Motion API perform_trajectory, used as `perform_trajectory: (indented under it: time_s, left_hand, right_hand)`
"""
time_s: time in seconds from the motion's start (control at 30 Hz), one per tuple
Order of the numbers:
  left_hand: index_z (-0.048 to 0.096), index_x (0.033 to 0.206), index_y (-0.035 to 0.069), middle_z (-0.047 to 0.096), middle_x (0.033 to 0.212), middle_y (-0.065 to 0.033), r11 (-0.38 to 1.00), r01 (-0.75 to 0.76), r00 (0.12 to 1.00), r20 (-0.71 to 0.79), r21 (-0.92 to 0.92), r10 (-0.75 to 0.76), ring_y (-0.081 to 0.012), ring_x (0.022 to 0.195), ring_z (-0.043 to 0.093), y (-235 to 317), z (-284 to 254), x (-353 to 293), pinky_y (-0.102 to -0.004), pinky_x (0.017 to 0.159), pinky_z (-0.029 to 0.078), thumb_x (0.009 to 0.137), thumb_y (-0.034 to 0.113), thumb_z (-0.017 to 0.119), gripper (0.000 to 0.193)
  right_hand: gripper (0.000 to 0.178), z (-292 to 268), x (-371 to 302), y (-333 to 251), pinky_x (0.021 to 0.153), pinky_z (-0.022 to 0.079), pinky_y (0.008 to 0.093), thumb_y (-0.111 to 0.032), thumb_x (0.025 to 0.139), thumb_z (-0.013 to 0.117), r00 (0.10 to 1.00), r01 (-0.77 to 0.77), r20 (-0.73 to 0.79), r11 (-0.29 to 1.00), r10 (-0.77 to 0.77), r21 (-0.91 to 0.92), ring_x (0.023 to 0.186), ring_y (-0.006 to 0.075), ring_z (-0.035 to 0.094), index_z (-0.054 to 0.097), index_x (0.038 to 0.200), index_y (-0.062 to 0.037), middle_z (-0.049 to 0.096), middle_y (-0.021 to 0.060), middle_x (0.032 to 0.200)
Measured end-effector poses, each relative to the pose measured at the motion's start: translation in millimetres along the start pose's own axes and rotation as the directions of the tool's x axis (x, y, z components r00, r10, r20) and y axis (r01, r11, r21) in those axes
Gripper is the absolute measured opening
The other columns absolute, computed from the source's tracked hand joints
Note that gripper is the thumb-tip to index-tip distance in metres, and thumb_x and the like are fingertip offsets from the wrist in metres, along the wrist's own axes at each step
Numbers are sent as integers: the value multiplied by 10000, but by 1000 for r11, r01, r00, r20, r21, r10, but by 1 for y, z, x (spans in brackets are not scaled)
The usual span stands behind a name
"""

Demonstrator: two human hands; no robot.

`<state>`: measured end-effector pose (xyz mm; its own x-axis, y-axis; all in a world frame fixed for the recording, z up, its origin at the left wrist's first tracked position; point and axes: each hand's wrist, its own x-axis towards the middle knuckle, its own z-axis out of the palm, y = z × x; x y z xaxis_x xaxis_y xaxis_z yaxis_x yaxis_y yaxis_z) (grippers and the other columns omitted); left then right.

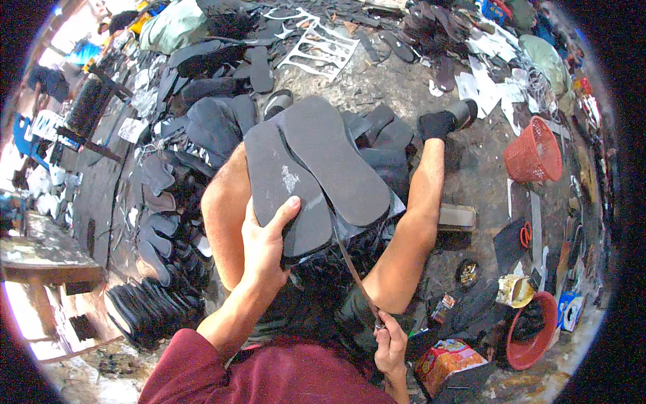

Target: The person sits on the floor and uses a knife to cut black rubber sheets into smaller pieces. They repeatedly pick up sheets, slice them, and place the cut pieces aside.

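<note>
Two dark grey shoe soles, the left sole [269, 151] and the right sole [336, 161], lie side by side above my lap. A whitish smear marks the left one. My left hand [262, 236] grips the left sole at its near outer side, thumb on top and fingers hidden underneath. A dark sheet edge shows under the right sole. My right hand [390, 342] is closed round the handle end of a long, thin knife [352, 269]. Its narrow blade slants up and left, with the far end at the near edge of the soles, between them.
Dark soles and scraps [219, 128] heap beyond my knees. A stack of soles [151, 311] lies at left near a wooden table [57, 273]. At right are a red basket [535, 151], orange-handled scissors [525, 234], a tin [515, 291] and a red bucket [548, 337].
</note>
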<state>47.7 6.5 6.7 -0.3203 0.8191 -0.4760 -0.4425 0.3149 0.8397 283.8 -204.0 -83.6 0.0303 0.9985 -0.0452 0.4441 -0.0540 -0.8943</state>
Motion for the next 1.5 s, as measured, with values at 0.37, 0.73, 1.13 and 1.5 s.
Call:
perform_trajectory:
  time_s: [0.37, 0.73, 1.13, 1.5]
  left_hand:
    - [474, 1359, 14, 616, 1189, -117, 985, -12, 999, 34, 172, 7, -220, 1075, 604, -21, 1, -17, -359, 947, 491, 781, 178, 816, 691]
    - [444, 1384, -11, 608, 1205, -132, 934, -37, 983, 179, 355, -29, -253, 1099, 593, -22, -28, -18, -372, 979, 464, 697, 199, 851, 826]
    - [440, 1385, 4, 595, 1221, -106, 965, -1, 968, 241, 263, -64, -224, 1137, 568, -30, -34, -21, -363, 1002, 443, 706, 188, 841, 809]
    - [454, 1381, 24, 564, 1278, -93, 960, -75, 905, 422, 269, -48, -211, 1153, 544, -27, -78, -45, -368, 1016, 422, 695, 240, 886, 839]
  right_hand:
    - [255, 33, 76, -29, 604, 471, 476, -138, 940, 580, 996, 26, -90, 999, -28, -22, 710, 399, 610, 629, 1177, -60, 620, 174, 835]
    - [237, 44, 122, 3, 752, 507, 505, -267, 833, 636, 985, 144, 97, 989, -140, -35, 823, 418, 645, 671, 950, -64, 689, 180, 876]
    - [261, 112, 180, 6, 735, 498, 466, -262, 868, 610, 981, 133, -128, 986, -145, -98, 798, 367, 624, 642, 1027, -57, 681, 159, 876]
    - [287, 33, 150, -29, 719, 489, 430, -257, 900, 587, 996, 83, 31, 993, -86, 82, 774, 319, 605, 614, 1097, -51, 675, 139, 876]
